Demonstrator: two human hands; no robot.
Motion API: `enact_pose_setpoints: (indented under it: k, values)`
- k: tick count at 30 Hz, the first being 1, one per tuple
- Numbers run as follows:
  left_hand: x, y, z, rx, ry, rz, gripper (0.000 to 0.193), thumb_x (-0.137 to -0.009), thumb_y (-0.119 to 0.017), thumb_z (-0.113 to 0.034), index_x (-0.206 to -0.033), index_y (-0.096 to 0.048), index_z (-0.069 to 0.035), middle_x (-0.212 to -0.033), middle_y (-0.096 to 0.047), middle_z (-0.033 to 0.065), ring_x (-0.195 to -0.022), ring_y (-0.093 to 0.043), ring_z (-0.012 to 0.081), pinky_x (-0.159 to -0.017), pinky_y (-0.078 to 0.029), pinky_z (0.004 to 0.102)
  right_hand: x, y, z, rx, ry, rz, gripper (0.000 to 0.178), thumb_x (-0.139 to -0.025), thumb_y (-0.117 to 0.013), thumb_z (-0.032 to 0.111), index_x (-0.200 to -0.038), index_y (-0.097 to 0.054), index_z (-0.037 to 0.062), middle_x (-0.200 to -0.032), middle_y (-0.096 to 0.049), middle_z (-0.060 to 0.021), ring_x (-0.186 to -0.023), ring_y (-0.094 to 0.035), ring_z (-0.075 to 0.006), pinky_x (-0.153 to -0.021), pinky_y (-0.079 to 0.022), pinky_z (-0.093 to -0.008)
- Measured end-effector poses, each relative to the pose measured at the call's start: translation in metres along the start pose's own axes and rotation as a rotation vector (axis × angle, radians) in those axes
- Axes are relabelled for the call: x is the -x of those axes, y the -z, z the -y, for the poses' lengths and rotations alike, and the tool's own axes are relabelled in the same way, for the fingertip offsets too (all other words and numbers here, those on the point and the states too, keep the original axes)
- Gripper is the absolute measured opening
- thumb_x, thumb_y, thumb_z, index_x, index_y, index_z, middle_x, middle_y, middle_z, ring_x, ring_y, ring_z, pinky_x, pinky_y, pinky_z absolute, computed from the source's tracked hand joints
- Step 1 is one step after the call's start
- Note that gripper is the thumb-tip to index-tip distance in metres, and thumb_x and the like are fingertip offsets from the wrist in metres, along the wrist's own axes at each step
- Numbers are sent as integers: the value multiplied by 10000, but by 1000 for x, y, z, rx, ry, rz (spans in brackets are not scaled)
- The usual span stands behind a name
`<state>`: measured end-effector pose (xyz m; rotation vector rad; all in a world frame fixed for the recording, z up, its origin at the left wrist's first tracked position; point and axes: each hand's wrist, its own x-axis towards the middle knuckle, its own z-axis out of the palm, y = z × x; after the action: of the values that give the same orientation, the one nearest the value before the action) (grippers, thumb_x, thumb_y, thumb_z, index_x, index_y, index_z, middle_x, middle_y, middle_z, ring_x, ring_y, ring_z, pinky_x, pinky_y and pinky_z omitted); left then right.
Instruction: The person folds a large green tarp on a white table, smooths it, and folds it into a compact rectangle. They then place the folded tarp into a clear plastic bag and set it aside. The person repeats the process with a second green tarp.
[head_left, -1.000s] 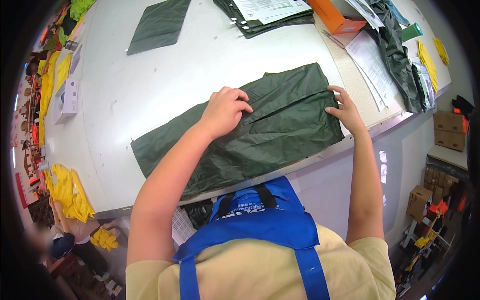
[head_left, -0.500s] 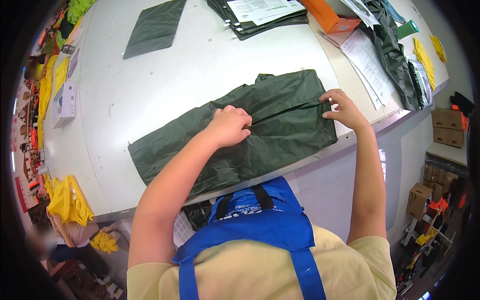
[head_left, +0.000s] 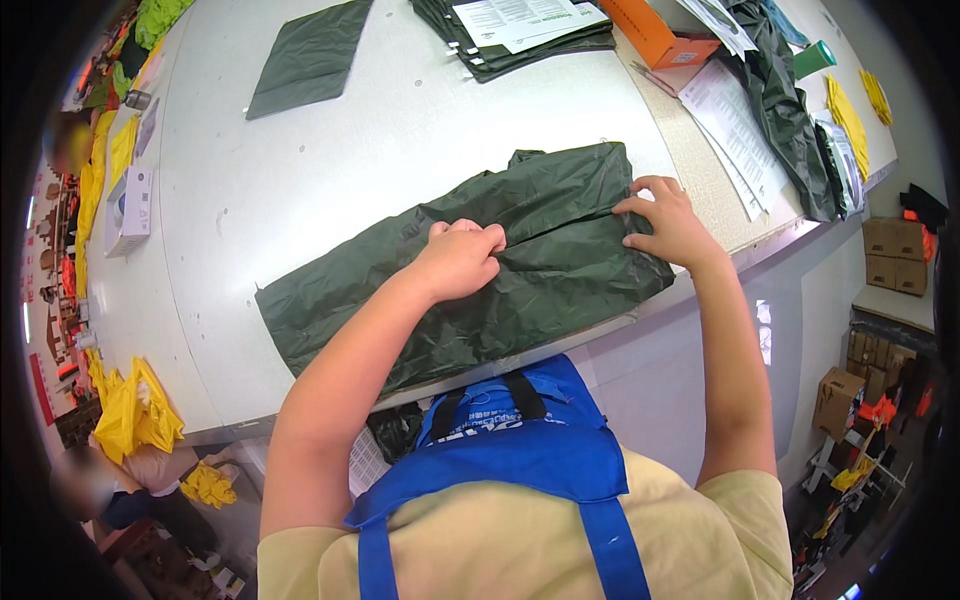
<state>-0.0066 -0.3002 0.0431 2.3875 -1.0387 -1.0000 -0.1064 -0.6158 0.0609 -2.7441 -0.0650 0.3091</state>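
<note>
A dark green, thin, shiny cloth piece (head_left: pixel 350 285), perhaps a garment, lies folded into a long creased strip along the table's near edge. My left hand (head_left: pixel 460 258) rests on its middle, fingers curled and closed at the lengthwise crease. At the strip's right end, my right hand (head_left: pixel 665 222) grips the edge between bent fingers and thumb, where the cloth bunches inward. How much cloth each hand holds is partly hidden by the fingers.
On the white table (head_left: pixel 230 200) lie a flat folded dark green piece (head_left: pixel 308 60) and a dark stack topped with printed sheets (head_left: pixel 525 22). An orange box (head_left: pixel 665 40), papers (head_left: pixel 735 130) and dark cloth (head_left: pixel 785 120) fill the far right. At the lower left is another person (head_left: pixel 150 480).
My right hand has moved slightly left, drawing the cloth's right edge inward and bunching it. My left hand has stayed almost in place on the middle.
</note>
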Motion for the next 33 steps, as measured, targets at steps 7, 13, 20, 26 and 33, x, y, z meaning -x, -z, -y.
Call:
enact_pose_setpoints:
  k: [7, 13, 20, 26, 33]
  values:
    - [-7, -10, -9, -53, -101, -5, 302, -863, -614, -233, -1143, -616, -121, -1125, -632, 61, -1180, -495, 228, -1026, -280, 458, -12, -13, 0, 36, -37, 151, 419, -657, -715, 146, -1068, -660, 210, -1133, -543, -78, -1143, -464, -296, -998, -385, -426]
    - [-18, -20, -11, 21, -216, -132, 162, -871, -597, -234, -983, -562, -122, -1000, -646, 41, -1091, -542, 233, -927, -314, 468, -9, -11, 3, 83, -13, 188, 377, -656, -674, 98, -1028, -656, 160, -1115, -556, -79, -1139, -471, -303, -956, -404, -440]
    - [-19, -12, -7, 138, -132, -239, 122, -898, -581, -167, -942, -504, -84, -922, -667, 118, -880, -636, 322, -857, -435, 436, -18, 13, -7, -177, 24, -244, 123, -773, -631, 56, -892, -599, 67, -817, -631, -118, -839, -600, -322, -755, -480, -405]
    - [-37, -23, -2, 29, 5, -333, 148, -893, -599, -197, -969, -538, -86, -711, -634, 103, -751, -625, 333, -774, -455, 442, -14, -24, -12, -55, -163, -672, 242, -834, -675, 149, -1037, -588, 51, -1028, -611, -120, -1016, -559, -301, -892, -428, -410]
    - [-41, -23, -10, -177, -74, -409, 209, -818, -682, -216, -976, -599, -108, -972, -614, 76, -947, -577, 289, -821, -438, 424, 99, -146, 55, -1259, -905, -994, 371, -934, -632, 234, -1193, -478, 18, -1031, -529, -65, -908, -528, -172, -866, -440, -320]
